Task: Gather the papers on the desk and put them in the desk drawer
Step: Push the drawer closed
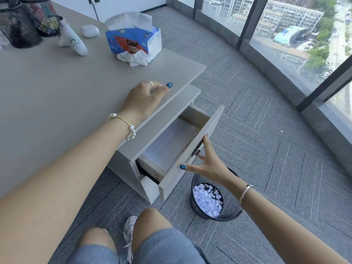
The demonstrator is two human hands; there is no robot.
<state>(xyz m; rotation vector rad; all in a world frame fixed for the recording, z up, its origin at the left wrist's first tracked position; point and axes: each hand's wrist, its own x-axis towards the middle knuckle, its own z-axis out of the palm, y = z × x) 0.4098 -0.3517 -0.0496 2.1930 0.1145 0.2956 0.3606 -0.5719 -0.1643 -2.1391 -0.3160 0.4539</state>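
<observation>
The papers [171, 143] lie flat inside the open drawer [190, 149], long axis running along its front panel. The right hand [204, 161], fingers spread, touches that panel. The left hand [145, 98] rests loosely curled on the counter [57, 88] edge, holding nothing.

desk [57, 88] matt grey laminate; beside it black wire-mesh bin [215, 210] holding paper scraps; carpet [266, 149] rough.
</observation>
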